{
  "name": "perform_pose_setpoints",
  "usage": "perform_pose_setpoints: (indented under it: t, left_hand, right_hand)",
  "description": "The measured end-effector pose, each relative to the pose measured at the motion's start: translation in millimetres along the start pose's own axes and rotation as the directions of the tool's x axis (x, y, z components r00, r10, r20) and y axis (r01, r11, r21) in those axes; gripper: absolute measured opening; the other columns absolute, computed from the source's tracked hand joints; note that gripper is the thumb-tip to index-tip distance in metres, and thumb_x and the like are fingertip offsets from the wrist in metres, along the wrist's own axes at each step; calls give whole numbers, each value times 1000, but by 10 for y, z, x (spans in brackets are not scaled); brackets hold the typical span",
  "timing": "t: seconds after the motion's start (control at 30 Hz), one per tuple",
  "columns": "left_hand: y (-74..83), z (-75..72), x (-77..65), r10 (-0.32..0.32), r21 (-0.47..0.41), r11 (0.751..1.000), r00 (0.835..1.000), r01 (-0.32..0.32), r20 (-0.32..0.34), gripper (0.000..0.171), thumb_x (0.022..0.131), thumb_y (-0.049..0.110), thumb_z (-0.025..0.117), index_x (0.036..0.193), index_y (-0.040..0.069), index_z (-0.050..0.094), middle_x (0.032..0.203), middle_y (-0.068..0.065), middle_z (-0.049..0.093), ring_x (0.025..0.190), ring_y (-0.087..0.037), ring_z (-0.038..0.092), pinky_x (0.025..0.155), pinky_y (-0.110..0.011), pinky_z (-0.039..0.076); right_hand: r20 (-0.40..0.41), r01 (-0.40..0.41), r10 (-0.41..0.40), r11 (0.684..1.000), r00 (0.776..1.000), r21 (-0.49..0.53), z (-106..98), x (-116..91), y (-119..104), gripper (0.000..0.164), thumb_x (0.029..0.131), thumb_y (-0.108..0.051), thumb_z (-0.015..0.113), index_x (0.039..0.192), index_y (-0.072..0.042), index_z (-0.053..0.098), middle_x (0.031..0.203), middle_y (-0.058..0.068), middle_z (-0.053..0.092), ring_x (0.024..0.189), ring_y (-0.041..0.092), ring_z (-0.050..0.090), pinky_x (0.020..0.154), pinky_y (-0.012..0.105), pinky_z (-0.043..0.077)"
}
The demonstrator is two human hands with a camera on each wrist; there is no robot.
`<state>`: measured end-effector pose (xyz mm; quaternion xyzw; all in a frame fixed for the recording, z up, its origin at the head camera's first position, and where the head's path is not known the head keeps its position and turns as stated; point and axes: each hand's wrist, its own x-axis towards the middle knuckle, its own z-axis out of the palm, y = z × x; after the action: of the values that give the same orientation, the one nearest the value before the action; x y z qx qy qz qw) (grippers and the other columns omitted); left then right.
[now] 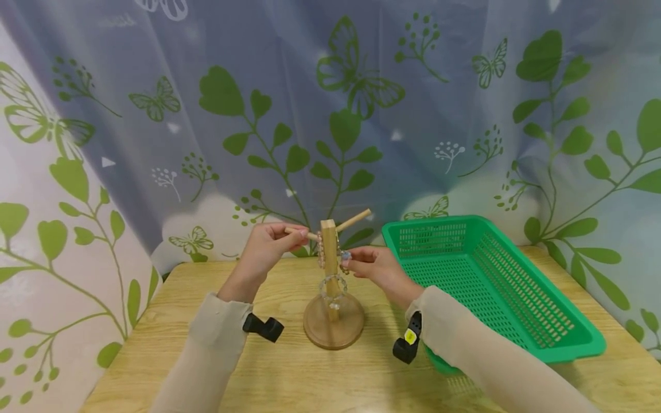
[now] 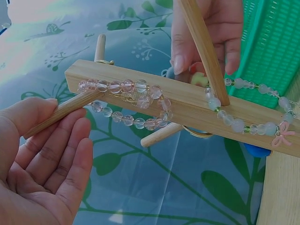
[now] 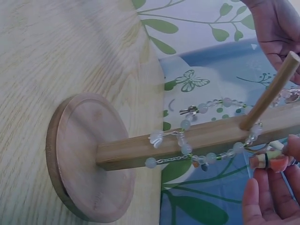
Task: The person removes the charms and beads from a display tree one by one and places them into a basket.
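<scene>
A wooden jewellery stand (image 1: 329, 244) with pegs rises from a round base (image 3: 89, 154). My left hand (image 1: 260, 252) pinches one upper peg (image 2: 65, 111) between thumb and fingers. From that peg hangs a pink and clear beaded bracelet (image 2: 126, 86), its loop lying against the post. On the far side of the post, the fingers of my right hand (image 1: 377, 268) pinch a cluster of colourful charms (image 3: 275, 161); what they hang from is mostly hidden behind the post. Lower down, a pale bracelet with green beads and a pink bow charm (image 2: 282, 136) loops over a front peg (image 2: 205, 44).
A green plastic basket (image 1: 542, 281) with perforated walls stands on the table to the right, beside my right forearm. Behind the wooden table (image 1: 206, 287) hangs a curtain (image 1: 289, 69) printed with leaves and butterflies. Another upper peg (image 1: 356, 219) points back and right.
</scene>
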<state>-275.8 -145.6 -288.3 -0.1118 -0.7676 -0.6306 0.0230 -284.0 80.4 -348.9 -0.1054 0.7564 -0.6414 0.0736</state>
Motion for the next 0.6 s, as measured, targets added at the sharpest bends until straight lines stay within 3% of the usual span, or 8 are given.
perform_pose_setpoints:
  t: [0.6]
  left_hand:
    - [-6,18,2,-25,0,1000,1000,25,-15,23,89,16,66,102,-4,69,79,4,70,78,-10,66,80,-29,53]
  right_hand:
    - [-14,20,-21,999,1000,-48,-132,-43,-122,26,89,-14,66,113,-2,66,105,6,69,96,17,62,84,36,52]
